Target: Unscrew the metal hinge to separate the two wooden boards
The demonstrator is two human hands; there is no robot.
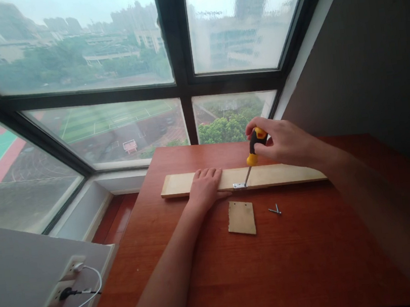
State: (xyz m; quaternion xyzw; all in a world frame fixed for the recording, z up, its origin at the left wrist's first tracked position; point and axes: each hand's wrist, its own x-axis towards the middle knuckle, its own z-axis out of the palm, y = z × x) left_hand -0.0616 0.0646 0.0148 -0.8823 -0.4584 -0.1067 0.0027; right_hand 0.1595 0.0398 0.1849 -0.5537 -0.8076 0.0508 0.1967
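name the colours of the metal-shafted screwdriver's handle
Black and yellow handle, seen in the head view.

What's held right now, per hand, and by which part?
Right hand: screwdriver, by its black-and-yellow handle. Left hand: laid over the wooden board, thumb at its near edge; can't tell whether it grips.

OK, my screwdriver [257, 140]: handle looks like plastic, blk parts matt, poss. rubbery, yel. parts smoother; shaft's plain metal. Small plate [236, 186] at its tip I'd call silvery metal, smooth w/ a bit of shine. Board [286, 174] is pale wood, smooth, matt, looks raw. Card piece [241, 218]: matt, cardboard-like, edges rough. Screws [274, 211], bright metal. Table [220, 281] I'm at: red-brn wood, v. smooth, soft sheen. Floor [117, 216], glossy. Upper rt windowpane [216, 37]: hazy, streaky glass. Wall sockets [54, 295]: smooth off-wht plastic.
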